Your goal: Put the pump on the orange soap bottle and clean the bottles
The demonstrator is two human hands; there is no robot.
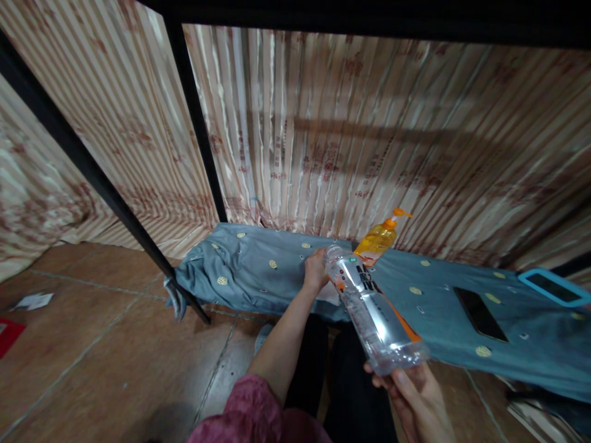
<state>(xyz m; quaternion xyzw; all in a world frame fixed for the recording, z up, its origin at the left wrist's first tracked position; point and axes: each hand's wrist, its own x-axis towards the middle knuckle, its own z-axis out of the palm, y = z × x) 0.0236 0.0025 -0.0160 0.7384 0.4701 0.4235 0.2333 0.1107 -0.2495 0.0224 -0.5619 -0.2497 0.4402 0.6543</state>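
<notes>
A clear plastic bottle (369,307) with a silver and orange label is held tilted, its neck towards the upper left. My right hand (415,394) grips it round the base, thumb along the near side. My left hand (316,271) is closed at the neck end, with some fingers hidden behind the bottle. Just below the left hand, a white piece (329,293), perhaps paper or cloth, shows in part behind the bottle. Close behind stands a pump bottle (377,241) of yellow liquid with an orange pump head.
A grey-blue cloth (249,258) with yellow prints covers the low bench surface. On its right lie a dark phone (479,312) and a blue-framed tablet-like object (554,288). Black posts (196,111) and striped curtains (323,123) surround it. A red item (9,335) lies on the tiled floor.
</notes>
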